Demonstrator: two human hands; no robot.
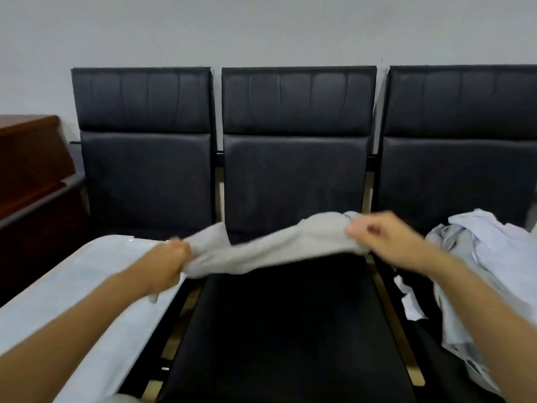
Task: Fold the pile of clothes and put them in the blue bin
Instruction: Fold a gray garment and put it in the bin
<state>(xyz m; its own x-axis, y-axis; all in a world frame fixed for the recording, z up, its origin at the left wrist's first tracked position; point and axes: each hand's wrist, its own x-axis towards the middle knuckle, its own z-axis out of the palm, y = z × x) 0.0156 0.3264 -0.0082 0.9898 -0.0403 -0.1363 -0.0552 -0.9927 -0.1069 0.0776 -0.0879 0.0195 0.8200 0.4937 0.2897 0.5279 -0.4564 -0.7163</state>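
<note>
Wood-brown furniture [29, 158] sits at the far left edge of the frame, beside a row of three black chairs [296, 175] along the pale wall [261, 27]. Lower left, a pale blue bin [87, 286] rests on the left seat, and my left forearm crosses over it. My left hand [168, 263] sits left of centre, its fingers [181, 253] clenched around one end of a light grey garment [270, 245]. That cloth hangs stretched in a shallow sag above the middle seat, across the centre of the frame, blurred along its edges. My right hand [386, 242], right of centre, has its fingers [359, 229] pinching the other end, slightly higher. At the right edge, a rumpled pile of clothes [488, 257], white and grey, lies on the right seat.
</note>
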